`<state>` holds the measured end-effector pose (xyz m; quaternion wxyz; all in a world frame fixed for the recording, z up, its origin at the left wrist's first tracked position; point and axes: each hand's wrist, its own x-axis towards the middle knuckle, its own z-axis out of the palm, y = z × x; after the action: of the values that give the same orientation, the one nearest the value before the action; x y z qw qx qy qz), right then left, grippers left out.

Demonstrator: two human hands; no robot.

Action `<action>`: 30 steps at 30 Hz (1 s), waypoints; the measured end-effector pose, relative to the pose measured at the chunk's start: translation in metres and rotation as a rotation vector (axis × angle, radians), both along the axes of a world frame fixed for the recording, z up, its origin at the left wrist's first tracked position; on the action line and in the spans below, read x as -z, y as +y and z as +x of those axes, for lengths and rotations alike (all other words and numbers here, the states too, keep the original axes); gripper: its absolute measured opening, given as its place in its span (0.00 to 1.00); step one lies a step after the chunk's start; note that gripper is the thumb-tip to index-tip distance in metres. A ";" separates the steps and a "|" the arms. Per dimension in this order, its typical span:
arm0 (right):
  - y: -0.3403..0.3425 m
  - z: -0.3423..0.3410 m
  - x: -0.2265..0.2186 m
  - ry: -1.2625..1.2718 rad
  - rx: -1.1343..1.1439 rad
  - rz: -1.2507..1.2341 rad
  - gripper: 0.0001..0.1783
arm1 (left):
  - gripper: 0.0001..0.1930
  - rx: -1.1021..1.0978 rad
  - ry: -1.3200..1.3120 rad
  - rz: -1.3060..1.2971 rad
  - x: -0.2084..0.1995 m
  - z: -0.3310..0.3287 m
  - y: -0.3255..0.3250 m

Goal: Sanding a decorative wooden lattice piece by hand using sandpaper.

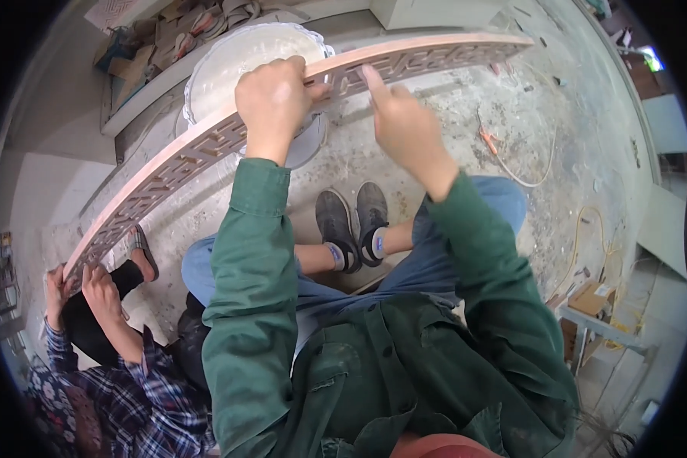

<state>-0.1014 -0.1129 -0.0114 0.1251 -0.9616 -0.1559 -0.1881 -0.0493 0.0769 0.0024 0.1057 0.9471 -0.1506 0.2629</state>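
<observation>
A long carved wooden lattice panel point(435, 61) stretches across the far side of the view, with a plain pale-brown edge and cut-out geometric openings. My left hand point(273, 99) is closed over its upper edge near the middle. To the right of that, my right hand point(408, 130) has its index finger extended against the lattice while its other fingers curl in. Whether anything small sits in those curled fingers is hidden. At the panel's far-left end, another person's two hands point(99, 294) touch the wood.
Behind the panel stands a round, pale tub point(240, 65) with a plastic-lined rim. An orange-ended air hose point(490, 141) lies on the stained floor to the right. A cardboard box point(591, 299) rests on a metal frame at right. The co-worker in a plaid shirt point(141, 401) sits close on my left.
</observation>
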 end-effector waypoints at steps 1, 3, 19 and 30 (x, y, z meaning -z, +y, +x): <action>0.000 0.005 0.006 0.006 0.019 0.006 0.33 | 0.21 -0.015 0.034 -0.004 0.000 -0.002 0.000; 0.002 0.018 0.013 -0.104 -0.068 0.064 0.33 | 0.20 -0.049 0.091 -0.003 -0.002 0.000 0.000; 0.011 -0.034 0.005 0.108 0.044 -0.042 0.37 | 0.19 -0.076 0.088 0.022 -0.002 -0.003 -0.001; 0.011 -0.043 0.007 0.174 0.133 -0.019 0.31 | 0.20 -0.040 0.038 0.009 0.005 -0.001 0.001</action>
<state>-0.1441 -0.1019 -0.0180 0.1161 -0.9837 -0.0820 -0.1103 -0.0506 0.0783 -0.0027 0.0992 0.9552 -0.1307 0.2462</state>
